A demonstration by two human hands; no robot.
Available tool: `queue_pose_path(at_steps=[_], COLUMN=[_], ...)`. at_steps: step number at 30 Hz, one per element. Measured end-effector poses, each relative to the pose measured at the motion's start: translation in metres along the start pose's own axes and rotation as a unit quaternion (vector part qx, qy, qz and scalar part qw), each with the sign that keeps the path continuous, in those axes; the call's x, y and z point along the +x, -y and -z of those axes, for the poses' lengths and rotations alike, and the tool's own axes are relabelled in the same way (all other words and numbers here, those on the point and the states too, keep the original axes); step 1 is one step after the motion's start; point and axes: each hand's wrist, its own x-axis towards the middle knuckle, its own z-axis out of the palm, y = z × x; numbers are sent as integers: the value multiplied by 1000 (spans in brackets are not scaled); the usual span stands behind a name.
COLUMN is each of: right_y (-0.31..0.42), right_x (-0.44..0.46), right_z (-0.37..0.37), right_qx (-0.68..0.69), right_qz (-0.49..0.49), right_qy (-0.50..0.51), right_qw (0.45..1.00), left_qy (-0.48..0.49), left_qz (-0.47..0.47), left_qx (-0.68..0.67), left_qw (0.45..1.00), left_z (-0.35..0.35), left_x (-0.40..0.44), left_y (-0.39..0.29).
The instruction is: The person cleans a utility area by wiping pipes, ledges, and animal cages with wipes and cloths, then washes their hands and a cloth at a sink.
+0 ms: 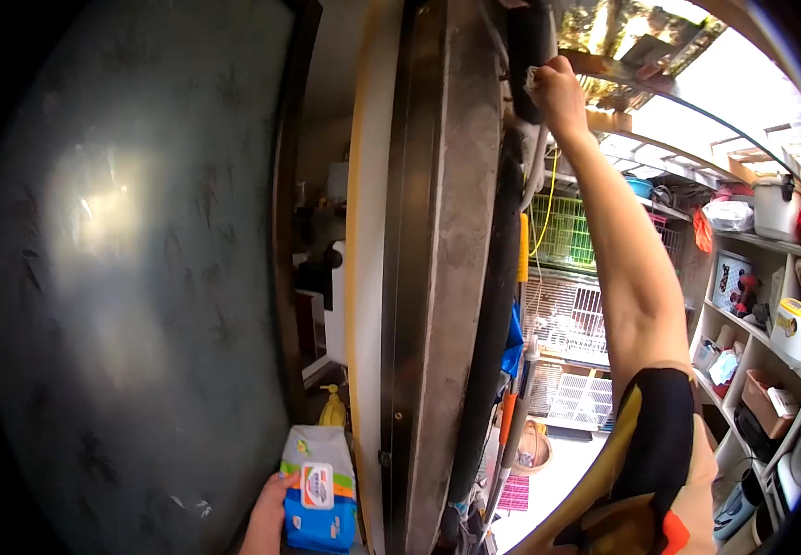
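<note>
Low in the view, my left hand (269, 511) is closed on the side of a pack of wet wipes (319, 527). The pack is grey, green, orange and blue, with a white lid on its front. My right arm reaches high up, and my right hand (562, 97) is closed in a fist beside a dark vertical pipe (528, 55). A bit of crumpled white wipe (532, 80) shows at its fingers, close against the pipe. The fingertips themselves are partly hidden.
A frosted door panel (132, 277) fills the left, beside a metal door frame (414, 277). A yellow pump bottle (332, 407) stands behind the wipes. Shelves (752, 324) with a rice cooker (797, 331) are at right. Wire cages (567, 231) and long handles (510, 416) stand beyond.
</note>
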Motion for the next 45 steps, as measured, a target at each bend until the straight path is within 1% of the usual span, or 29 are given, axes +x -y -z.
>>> queue_pose_path(at_steps=[2,4,6,8,10,11,12,15,16,18,19,23,24,25,27,28,30,31,32,33,34,35,36,38,40,42,43,44,45], right_y=[-7,-14,2,13,27,45,40,34,34,41,48,66,60,54,68,70,82,91,102,112,121,137,149,179,208,242,259,275,285], right_x=[-9,-23,-30,-52,-88,-97,-119,-161,-174,-199,-210,-255,-276,-291,-315,-317,-346,-360,-369,-385,-403,-419,-440,-477,-506,-539,-561,-579,-581], right_z=[-12,-23,-21,-21,-13,4,4,8,11,27,42,97,107,121,154,176,201,215,223,227,235,233,236,233,226,223,220,218,210], right_qx=[-18,-54,-43,6,-14,-55,-34,4,29,89,123,123,116,136,181,185,281,288,324,352,397,423,439,469,510,504,504,499,523], right_qz=[-32,32,41,87,53,17,175,97,111,139,145,101,150,136,55,31,-68,-134,-197,-199,-247,-264,-318,-348,-410,-577,-631,-683,-731], right_qy=[64,102,156,81,158,233,130,200,197,185,189,336,338,374,402,460,482,521,571,580,579,559,590,592,609,568,533,493,418], right_qw=[997,993,986,993,986,971,975,975,974,969,963,928,922,907,896,868,827,792,728,707,668,662,598,555,449,300,253,204,129], left_qy=[-39,-56,-68,-48,-56,-66,-75,-100,-108,-136,-149,-153,-162,-174,-197,-210,-226,-227,-210,-194,-172,-196,-212,-242,-238,-261,-285,-253,-221], left_qz=[2,-13,-32,-24,-26,-29,-35,-46,-47,-51,-53,-39,-35,-32,-32,-35,-38,-40,-41,-41,-43,-47,-55,-69,-67,-61,-69,-78,-83], left_qx=[35,50,44,34,33,32,32,37,43,67,43,69,65,59,50,47,38,30,27,23,23,37,41,46,36,35,42,32,22], left_qw=[999,997,996,998,998,997,996,993,992,987,986,985,984,983,979,976,973,973,976,980,984,979,975,967,968,963,955,964,972], left_z=[-3,-3,14,21,31,38,47,67,67,30,34,44,46,48,47,48,54,57,73,87,98,95,90,81,91,105,117,125,127], left_x=[-8,-11,-1,2,5,9,12,19,22,6,5,5,3,4,3,3,5,6,8,11,11,9,8,7,8,9,9,10,8], left_y=[-16,-23,-21,-21,-15,-10,-6,-1,0,-7,-4,-9,-6,-5,0,1,3,6,9,12,12,13,14,17,20,25,29,31,32])
